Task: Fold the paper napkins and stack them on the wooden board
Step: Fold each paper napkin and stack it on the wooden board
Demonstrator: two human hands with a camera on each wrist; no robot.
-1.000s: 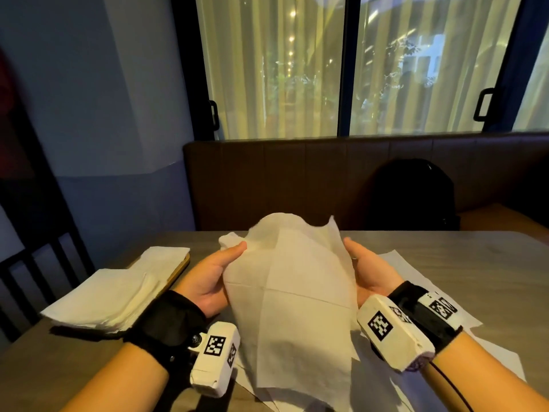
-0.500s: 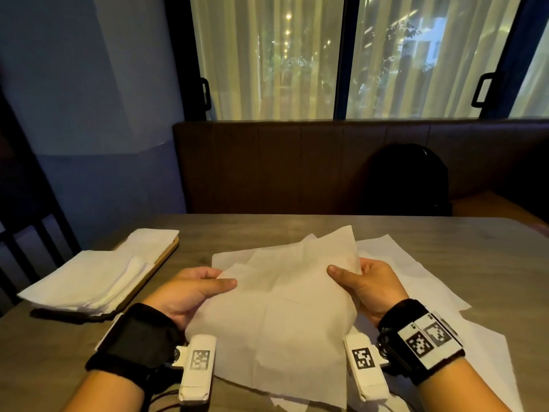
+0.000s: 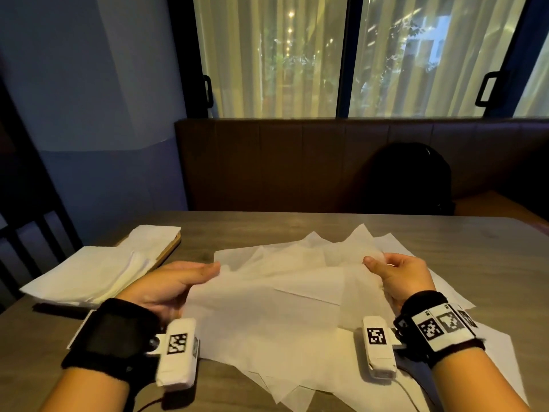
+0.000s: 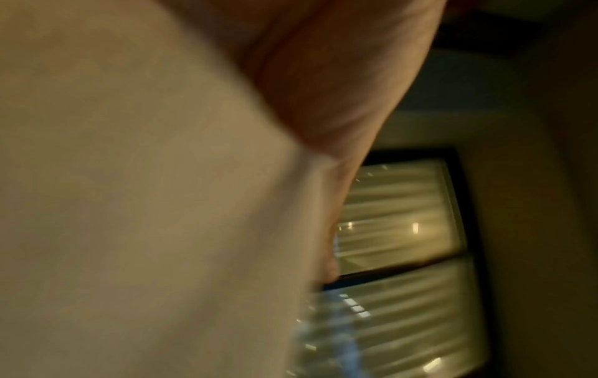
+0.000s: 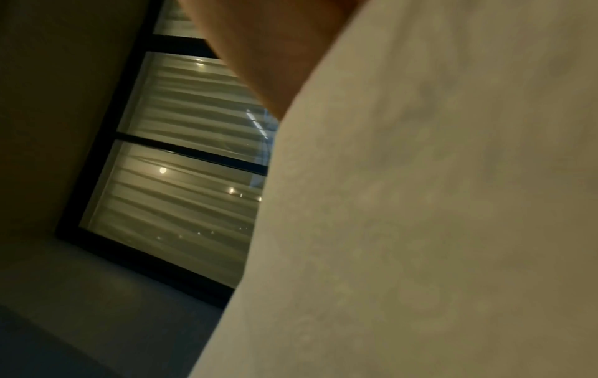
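left hand (image 3: 166, 285) and right hand (image 3: 401, 278) pinching napkin (image 3: 282, 292) edges, low over table (image 3: 475, 242)

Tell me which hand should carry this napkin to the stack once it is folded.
Left, probably. The left hand holds the napkin on the side nearest the wooden board, where the folded stack lies. The right hand would have to cross over the loose sheets.
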